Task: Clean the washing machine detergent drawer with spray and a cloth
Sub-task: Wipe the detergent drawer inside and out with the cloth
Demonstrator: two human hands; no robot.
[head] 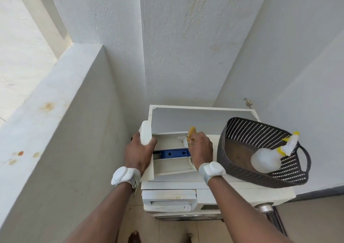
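Head view, looking down on a white washing machine point(186, 192) set in a corner of white walls. The detergent drawer point(167, 166) lies removed on top of the machine, its front panel toward the left and its open compartments facing up; a blue insert point(174, 153) sits in the middle compartment. The left hand point(138, 154) grips the drawer's front panel, fingers point(151, 143) curled around its edge. The right hand point(201, 150) rests over the far right end of the drawer with its fingers clenched on a yellow cloth point(191, 133), which is pressed against the drawer's inner wall. Both wrists carry white bands point(214, 169). Just beside the drawer, on the right half of the machine top, stands a dark perforated basket point(242, 129); inside it a translucent spray bottle point(266, 160) with yellow trigger parts lies tilted against the basket's right wall. Tiled floor point(167, 229) shows below.
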